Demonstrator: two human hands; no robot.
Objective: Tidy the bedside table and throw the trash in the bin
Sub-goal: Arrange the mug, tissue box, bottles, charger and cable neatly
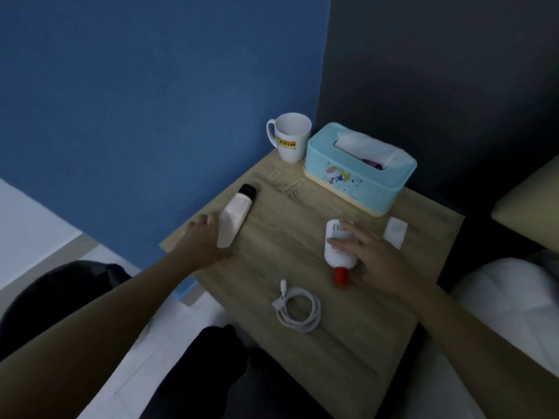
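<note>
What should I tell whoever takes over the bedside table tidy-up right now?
Left hand: open, touching the white tube with the black cap lying at the table's left edge.
Right hand: fingers resting on the lying white bottle with the red cap, not closed.
Mug and tissue box stand at the back; coiled white cable and small white packet lie loose.
Nothing binned yet; no bin in view.

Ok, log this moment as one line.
left hand: on white black-capped tube | right hand: on white red-capped bottle | both lying on wooden bedside table
</note>
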